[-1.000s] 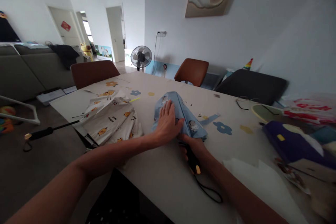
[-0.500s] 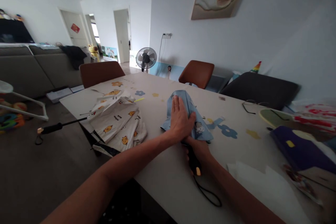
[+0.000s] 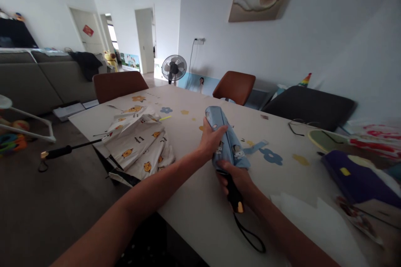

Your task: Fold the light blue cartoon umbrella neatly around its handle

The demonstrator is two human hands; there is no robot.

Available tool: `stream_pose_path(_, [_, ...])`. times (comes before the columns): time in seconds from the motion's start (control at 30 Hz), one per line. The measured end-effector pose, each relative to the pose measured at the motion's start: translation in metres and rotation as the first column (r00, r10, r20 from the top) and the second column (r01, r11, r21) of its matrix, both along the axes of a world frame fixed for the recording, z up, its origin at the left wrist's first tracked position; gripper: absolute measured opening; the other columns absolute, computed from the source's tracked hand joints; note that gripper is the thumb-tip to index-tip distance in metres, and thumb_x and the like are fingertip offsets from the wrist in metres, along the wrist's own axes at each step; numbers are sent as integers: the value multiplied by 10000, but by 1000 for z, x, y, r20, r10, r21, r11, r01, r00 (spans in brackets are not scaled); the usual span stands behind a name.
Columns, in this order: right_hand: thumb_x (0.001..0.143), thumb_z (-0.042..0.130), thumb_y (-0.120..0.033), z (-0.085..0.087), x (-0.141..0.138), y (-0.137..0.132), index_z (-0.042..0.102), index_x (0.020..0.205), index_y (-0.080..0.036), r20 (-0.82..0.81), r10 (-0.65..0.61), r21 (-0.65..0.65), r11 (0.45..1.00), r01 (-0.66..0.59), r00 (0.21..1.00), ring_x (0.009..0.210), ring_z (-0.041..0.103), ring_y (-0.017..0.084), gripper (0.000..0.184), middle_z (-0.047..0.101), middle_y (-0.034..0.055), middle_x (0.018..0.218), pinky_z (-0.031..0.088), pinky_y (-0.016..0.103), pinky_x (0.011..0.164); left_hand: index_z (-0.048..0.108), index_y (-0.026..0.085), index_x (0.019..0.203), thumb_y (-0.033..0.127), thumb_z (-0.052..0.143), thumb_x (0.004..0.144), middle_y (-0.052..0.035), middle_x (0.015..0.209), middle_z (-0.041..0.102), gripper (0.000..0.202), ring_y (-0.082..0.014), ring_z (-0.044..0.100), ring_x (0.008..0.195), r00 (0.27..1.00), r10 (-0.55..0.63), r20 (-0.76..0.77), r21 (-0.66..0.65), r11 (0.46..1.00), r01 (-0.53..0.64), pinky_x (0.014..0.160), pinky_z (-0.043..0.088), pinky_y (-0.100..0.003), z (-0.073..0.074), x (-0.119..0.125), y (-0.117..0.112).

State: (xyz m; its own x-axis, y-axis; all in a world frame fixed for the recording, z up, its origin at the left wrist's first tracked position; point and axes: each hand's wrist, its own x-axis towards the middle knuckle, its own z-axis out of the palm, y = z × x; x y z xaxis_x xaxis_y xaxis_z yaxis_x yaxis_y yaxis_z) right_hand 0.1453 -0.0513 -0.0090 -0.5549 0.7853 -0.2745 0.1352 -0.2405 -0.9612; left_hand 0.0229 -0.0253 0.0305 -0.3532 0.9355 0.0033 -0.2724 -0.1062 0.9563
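A blue patterned umbrella (image 3: 232, 142) lies folded in front of me, its canopy wrapped into a narrow bundle. My left hand (image 3: 211, 137) is closed around the upper canopy, thumb across the top. Lower down, my right hand (image 3: 236, 175) grips the canopy's base, where the black handle starts. From that handle's copper-coloured end a black wrist strap hangs onto the table. To the left, a cream umbrella (image 3: 147, 146) with orange cartoon figures rests loosely collapsed, its shaft and black handle sticking out past the table's edge.
The white table (image 3: 194, 200) bears blue and yellow flower shapes. At its right are eyeglasses (image 3: 296, 127), a purple item (image 3: 351, 175) and white paper (image 3: 313, 221). Brown chairs (image 3: 234, 87) stand at the far side, with a fan (image 3: 174, 69) beyond.
My left hand has gone from lying flat on the blue canopy to curling round its left side. The canopy is now narrower and more tightly wrapped. My right hand keeps its hold.
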Motion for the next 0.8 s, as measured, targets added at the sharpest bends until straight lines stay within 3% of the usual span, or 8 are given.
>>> stream_pose_path(0.1, [740, 501, -475, -1, 1, 1, 397, 391, -172, 15, 62, -8, 998, -62, 998, 253, 385, 78, 474, 355, -33, 314, 310, 201, 301, 444, 215, 1150, 377, 613, 697, -68, 1038, 589, 510, -200, 543, 984, 997, 39, 74, 15, 999, -40, 820, 432, -289, -6, -2, 5])
stream_pose_path(0.27, [756, 479, -486, -1, 1, 1, 380, 425, -178, -11, 141, -52, 989, -142, 990, 262, 371, 72, 463, 336, -47, 329, 282, 199, 309, 568, 160, 870, 424, 627, 676, -60, 750, 607, 333, -174, 581, 688, 960, -52, 274, -27, 998, 61, 667, 483, -312, -9, -10, 11])
stream_pose_path(0.43, [766, 477, -457, 1, 0, 0, 380, 471, -174, -91, 177, -134, 973, -188, 980, 249, 343, 56, 420, 325, -64, 356, 253, 193, 296, 579, 146, 864, 437, 656, 643, -93, 762, 628, 374, -205, 609, 720, 891, -150, 429, -48, 981, 188, 687, 506, -340, -12, -18, 11])
stream_pose_path(0.57, [776, 471, -443, 0, 0, 3, 459, 584, -160, -170, 194, -187, 956, -225, 966, 242, 340, 53, 342, 335, -75, 377, 222, 181, 277, 591, 128, 897, 474, 574, 708, -109, 796, 647, 395, -226, 619, 778, 779, -306, 548, 25, 936, 351, 731, 509, -361, -16, -20, 11])
stream_pose_path(0.8, [759, 507, -419, 3, -5, 0, 442, 597, -164, -226, 150, -177, 965, -192, 962, 240, 319, 48, 309, 355, -75, 378, 242, 173, 264, 588, 134, 885, 369, 533, 753, -60, 717, 637, 275, -180, 608, 658, 737, -278, 616, 38, 945, 325, 779, 496, -371, -10, -23, 8])
